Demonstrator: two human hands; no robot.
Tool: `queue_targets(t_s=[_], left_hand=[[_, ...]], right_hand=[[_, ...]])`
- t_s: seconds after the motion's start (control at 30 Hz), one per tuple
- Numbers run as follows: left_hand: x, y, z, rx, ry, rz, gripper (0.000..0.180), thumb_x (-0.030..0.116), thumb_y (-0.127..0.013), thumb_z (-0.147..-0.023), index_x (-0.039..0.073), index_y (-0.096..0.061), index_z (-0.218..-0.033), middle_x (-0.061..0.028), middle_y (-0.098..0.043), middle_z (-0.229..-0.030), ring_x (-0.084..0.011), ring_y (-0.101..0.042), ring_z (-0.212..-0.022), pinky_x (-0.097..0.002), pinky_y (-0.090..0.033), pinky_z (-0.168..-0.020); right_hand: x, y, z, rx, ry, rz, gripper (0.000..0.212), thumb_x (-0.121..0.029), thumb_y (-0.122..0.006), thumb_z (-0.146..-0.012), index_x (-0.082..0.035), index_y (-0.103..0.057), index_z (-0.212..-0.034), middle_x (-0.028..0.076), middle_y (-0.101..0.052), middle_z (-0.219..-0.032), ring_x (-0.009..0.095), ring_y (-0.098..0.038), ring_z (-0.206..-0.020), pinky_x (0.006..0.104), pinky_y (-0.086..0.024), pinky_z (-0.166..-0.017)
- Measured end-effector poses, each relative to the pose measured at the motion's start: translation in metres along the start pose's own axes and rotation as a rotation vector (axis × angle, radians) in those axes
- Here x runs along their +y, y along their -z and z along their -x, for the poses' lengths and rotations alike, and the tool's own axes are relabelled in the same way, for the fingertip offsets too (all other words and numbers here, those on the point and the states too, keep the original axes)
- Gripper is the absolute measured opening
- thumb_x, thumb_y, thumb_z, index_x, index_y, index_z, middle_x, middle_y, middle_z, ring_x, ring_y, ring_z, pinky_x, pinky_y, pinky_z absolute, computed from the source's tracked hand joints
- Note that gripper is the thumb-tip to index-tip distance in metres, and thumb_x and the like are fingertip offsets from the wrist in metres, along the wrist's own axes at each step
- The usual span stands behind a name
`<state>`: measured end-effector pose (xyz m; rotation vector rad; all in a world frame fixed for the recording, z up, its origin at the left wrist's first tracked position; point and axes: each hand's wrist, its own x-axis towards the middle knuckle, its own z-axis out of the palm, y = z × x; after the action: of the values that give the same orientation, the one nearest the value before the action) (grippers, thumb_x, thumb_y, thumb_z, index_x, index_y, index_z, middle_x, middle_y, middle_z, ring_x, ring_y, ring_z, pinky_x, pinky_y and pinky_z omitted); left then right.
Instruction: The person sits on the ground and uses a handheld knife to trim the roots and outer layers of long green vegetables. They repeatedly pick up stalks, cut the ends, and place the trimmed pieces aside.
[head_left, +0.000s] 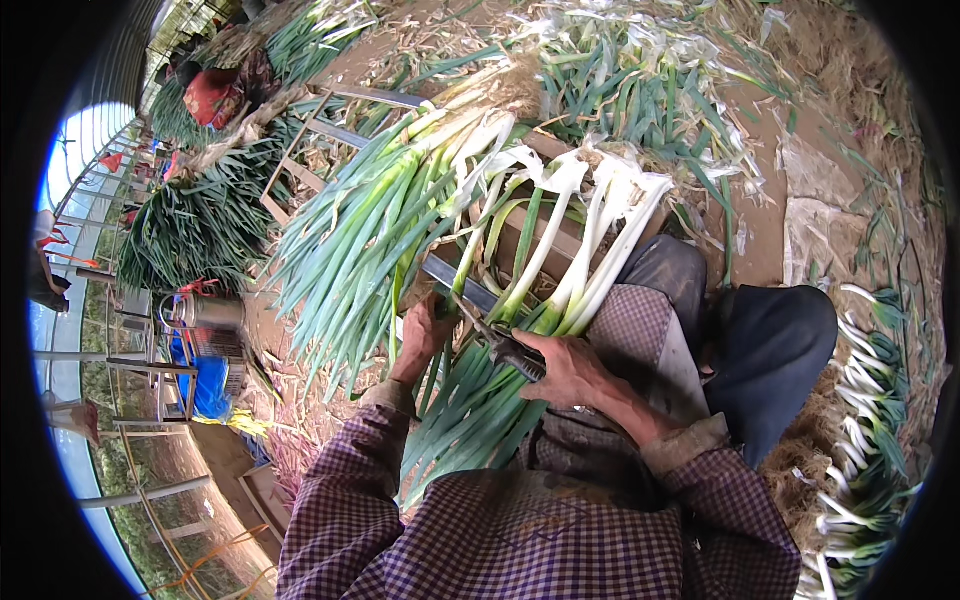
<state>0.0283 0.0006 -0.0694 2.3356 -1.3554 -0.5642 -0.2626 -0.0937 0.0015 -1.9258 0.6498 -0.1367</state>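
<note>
Dark scissors (508, 352) are gripped in my right hand (575, 378), their tips pointing up and left. Close by, my left hand (424, 335) is closed around a thin green onion (467, 262); its fingertips are partly hidden. Long green onions with peeled white stems (612, 240) lie across my lap, white ends pointing away and green leaves (470, 405) hanging toward me under both hands. A large pile of green onions (370, 225), roots still on, rests on a metal-and-wood frame (465, 283) just beyond my left hand.
Leaf scraps (640, 100) litter the ground ahead. Trimmed green onions (860, 440) lie in a row at right, beside cut roots (800, 470). At left are another onion heap (200, 220), a metal bucket (215, 312) and a blue bag (210, 375). A person in red (212, 97) is far left.
</note>
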Motion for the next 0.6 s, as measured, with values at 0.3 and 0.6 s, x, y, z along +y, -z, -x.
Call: queue_targets(t_s=[0.3, 0.6], left_hand=[[0.006, 0.005, -0.003, 0.061, -0.034, -0.049, 0.033, 0.020, -0.082, -0.071, 0.001, -0.063, -0.091, -0.0147, -0.066, -0.078, -0.0280, -0.064, -0.070, -0.0395, -0.049, -0.067], [0.012, 0.017, 0.000, 0.001, -0.017, -0.028, 0.034, 0.021, -0.081, -0.071, 0.000, -0.062, -0.089, -0.0141, -0.063, -0.075, -0.0269, -0.059, -0.066, -0.0394, -0.047, -0.065]], right_hand=[[0.005, 0.013, -0.016, 0.101, -0.034, -0.050, 0.059, -0.025, -0.082, -0.066, -0.007, -0.057, -0.116, 0.021, -0.068, -0.087, 0.043, -0.067, -0.087, 0.0509, -0.052, -0.075], [0.017, 0.012, -0.029, 0.111, -0.042, -0.053, 0.071, -0.025, -0.081, -0.066, -0.009, -0.058, -0.130, 0.022, -0.071, -0.093, 0.041, -0.069, -0.089, 0.0478, -0.054, -0.081]])
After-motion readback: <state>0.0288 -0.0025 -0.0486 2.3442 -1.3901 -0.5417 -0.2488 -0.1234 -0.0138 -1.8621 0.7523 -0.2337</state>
